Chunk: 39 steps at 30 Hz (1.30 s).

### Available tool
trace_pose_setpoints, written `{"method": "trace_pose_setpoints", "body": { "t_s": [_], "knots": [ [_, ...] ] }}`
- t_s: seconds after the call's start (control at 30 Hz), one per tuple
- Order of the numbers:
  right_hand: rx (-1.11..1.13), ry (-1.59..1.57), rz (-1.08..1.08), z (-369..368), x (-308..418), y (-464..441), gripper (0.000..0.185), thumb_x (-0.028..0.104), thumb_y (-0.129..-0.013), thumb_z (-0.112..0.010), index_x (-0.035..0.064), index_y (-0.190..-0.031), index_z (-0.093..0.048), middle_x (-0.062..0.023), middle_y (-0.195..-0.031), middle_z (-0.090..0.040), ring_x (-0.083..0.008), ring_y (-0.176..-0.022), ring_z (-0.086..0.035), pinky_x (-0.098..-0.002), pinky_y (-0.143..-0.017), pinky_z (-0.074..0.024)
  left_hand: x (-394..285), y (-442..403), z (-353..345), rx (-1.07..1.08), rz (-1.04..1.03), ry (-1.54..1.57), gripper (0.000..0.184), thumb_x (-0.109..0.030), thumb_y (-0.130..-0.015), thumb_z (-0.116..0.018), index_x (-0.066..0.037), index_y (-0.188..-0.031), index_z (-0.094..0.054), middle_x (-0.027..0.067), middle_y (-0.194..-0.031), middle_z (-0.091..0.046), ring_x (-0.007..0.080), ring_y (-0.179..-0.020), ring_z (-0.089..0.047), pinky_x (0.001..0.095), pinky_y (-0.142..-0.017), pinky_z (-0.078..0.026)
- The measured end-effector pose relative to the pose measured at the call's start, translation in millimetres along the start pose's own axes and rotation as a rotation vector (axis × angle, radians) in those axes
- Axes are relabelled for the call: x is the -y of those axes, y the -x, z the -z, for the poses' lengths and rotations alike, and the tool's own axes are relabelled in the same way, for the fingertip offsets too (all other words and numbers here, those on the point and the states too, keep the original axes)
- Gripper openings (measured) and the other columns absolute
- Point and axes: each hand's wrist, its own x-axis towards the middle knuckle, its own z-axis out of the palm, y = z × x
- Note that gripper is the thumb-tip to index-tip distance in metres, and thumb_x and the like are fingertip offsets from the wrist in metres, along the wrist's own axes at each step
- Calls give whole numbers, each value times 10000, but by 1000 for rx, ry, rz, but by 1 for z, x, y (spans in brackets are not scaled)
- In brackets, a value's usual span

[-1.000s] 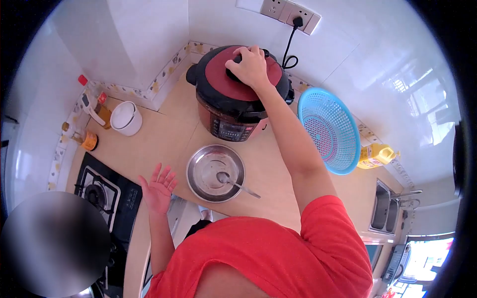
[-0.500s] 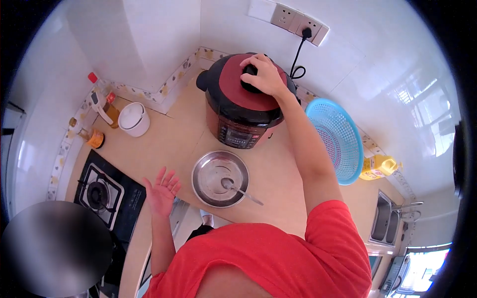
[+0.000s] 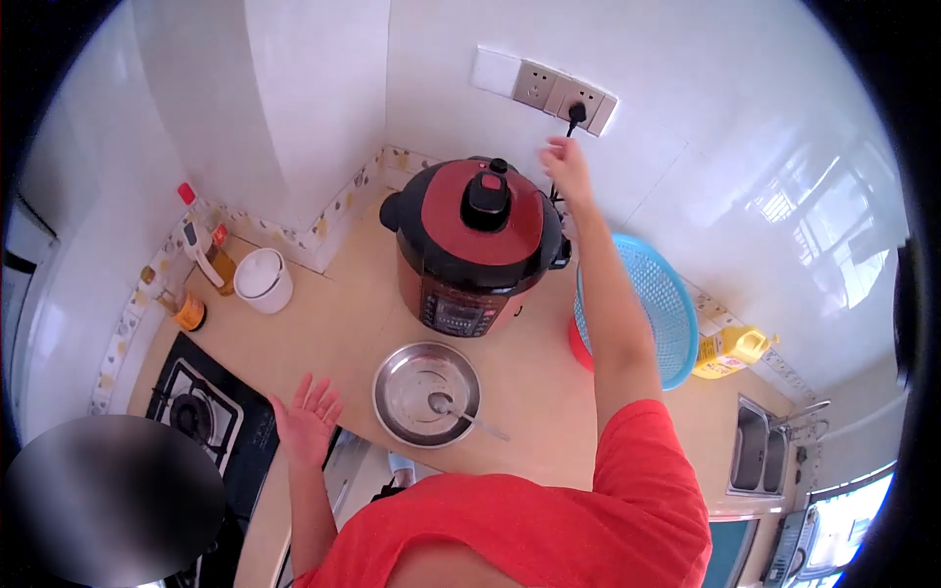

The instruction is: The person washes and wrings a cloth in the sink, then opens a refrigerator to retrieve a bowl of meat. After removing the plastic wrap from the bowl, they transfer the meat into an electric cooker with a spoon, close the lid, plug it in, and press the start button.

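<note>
A red and black pressure cooker [image 3: 480,245] stands on the counter with its lid on. My right hand [image 3: 565,167] is raised beside the lid's right edge, close to the black power cord and below the black plug [image 3: 576,113] in the wall socket. Its fingers are bent, and what they hold, if anything, is too small to make out. My left hand [image 3: 307,419] hovers palm up over the counter's front edge, fingers spread and holding nothing. Between it and the cooker sits a steel bowl [image 3: 392,392] with a metal spoon [image 3: 441,403] in it.
A blue colander [image 3: 676,323] rests over something red at the right, near a yellow bottle [image 3: 725,351] and a sink [image 3: 751,446]. White lidded pot [image 3: 265,281], oil bottle [image 3: 218,269] and sauce bottle [image 3: 186,312] stand at left, behind the gas stove [image 3: 250,441].
My right hand has let go of the lid's knob and moved right, toward the cord and socket. The camera view has shifted; my left hand stays open.
</note>
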Motion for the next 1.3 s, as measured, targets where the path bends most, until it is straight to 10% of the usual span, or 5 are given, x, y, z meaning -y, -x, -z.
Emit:
{"method": "trace_pose_setpoints", "body": {
  "t_s": [0.1, 0.5, 0.87, 1.3],
  "knots": [
    [-126, 240, -39, 35, -59, -48, 351, 47, -732, -605, -3, -1058, -486, -102, -814, -576, -159, -640, -574, -287, -502, -472, -5, 1, 6, 6, -14, -32, 808, -706, -840, -343, -71, -1332, -421, 158, -1260, -506, 302, -1080, -531, 431, -885, -451],
    [-67, 27, -115, 56, -11, -33, 553, 113, -790, -606, -23, -1273, -372, -132, -939, -591, -178, -715, -610, -283, -584, -514, -21, -7, 6, -43, 32, -52, 798, -686, -863, -315, -57, -1351, -380, 153, -1218, -516, 279, -1030, -546, 416, -887, -446],
    [-71, -103, 53, 38, 92, 200, 386, 41, -875, -553, -26, -1235, -432, -77, -943, -592, -91, -746, -542, -229, -643, -463, -34, -47, -12, 178, 110, -93, 769, -644, -890, -305, -42, -1365, -360, 171, -1245, -521, 284, -1059, -551, 410, -907, -441],
    [651, 312, -82, 71, 32, 339, 300, 120, -832, -602, 19, -1110, -555, -98, -804, -631, -162, -716, -599, -279, -659, -480, 20, 83, -5, 74, -39, -42, 748, -655, -888, -281, -54, -1305, -438, 190, -1215, -547, 314, -1041, -577, 439, -884, -465]
  ]
}}
